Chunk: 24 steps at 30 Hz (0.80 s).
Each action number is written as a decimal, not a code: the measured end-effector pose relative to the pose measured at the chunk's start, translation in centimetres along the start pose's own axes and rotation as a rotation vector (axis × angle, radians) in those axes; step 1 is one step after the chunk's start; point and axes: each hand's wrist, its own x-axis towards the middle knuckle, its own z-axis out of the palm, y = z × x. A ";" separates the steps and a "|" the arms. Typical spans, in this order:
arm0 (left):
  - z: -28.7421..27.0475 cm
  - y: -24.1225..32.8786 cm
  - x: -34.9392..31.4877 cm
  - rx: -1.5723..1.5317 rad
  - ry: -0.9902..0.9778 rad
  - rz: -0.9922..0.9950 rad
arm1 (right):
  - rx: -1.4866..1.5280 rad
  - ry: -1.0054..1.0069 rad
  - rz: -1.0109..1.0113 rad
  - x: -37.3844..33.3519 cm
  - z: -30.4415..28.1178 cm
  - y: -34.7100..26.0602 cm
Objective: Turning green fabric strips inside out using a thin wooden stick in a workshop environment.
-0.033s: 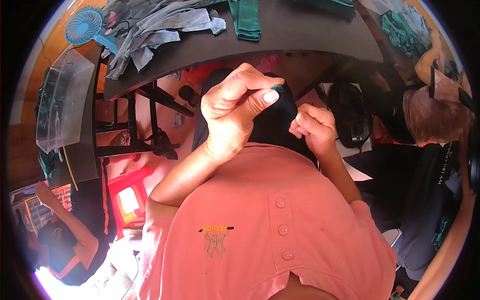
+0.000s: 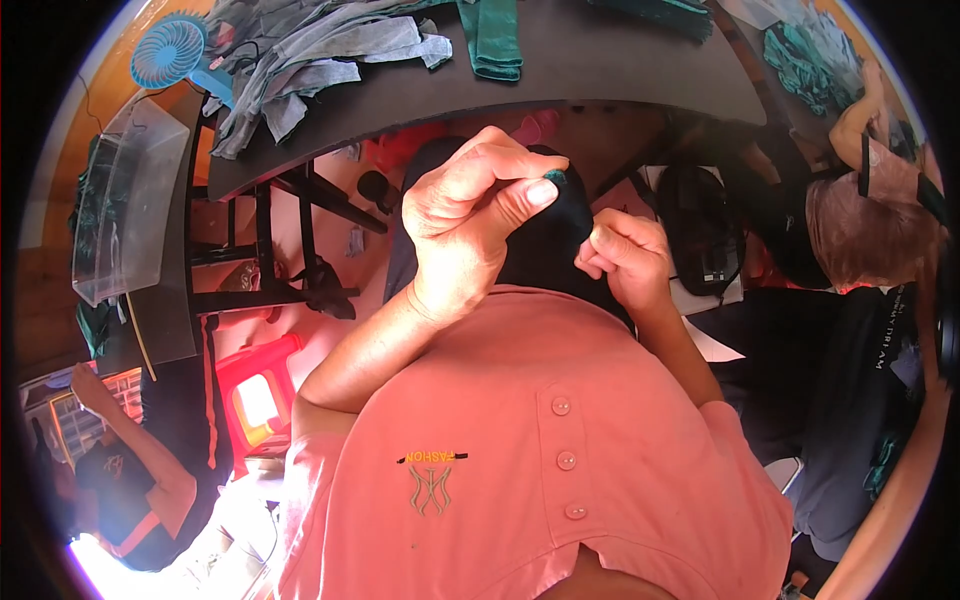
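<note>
My left hand (image 2: 468,205) is raised over my lap, thumb and forefinger pinched on a small dark green piece of fabric (image 2: 557,177). Only a bit of the fabric shows beyond the fingertips; the rest blends into dark clothing behind it or is hidden. Lower and to the right, my right hand (image 2: 630,250) has its fingers curled together, apart from the left. Whatever sits between those fingers is too small or hidden to make out.
A dark table (image 2: 600,60) curves ahead, bearing grey-green cloth strips (image 2: 330,60) and a folded green strip (image 2: 492,45). At far left are a blue fan (image 2: 168,50) and clear plastic bin (image 2: 135,200). Co-workers' arms (image 2: 855,125) show right and lower left, near a red stool (image 2: 225,390).
My right hand has shifted very slightly to the left. The left hand keeps its pinch and looks unmoved.
</note>
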 end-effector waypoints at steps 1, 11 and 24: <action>0.0 -0.1 -0.1 -0.017 -0.010 0.003 | 0.094 0.002 0.036 -0.1 0.2 0.3; -0.1 2.7 0.6 0.360 0.044 0.025 | 0.037 0.094 -0.025 0.1 0.5 -0.3; 0.1 0.8 0.7 -0.205 0.011 -0.222 | 0.014 0.087 0.016 -0.2 0.7 -0.6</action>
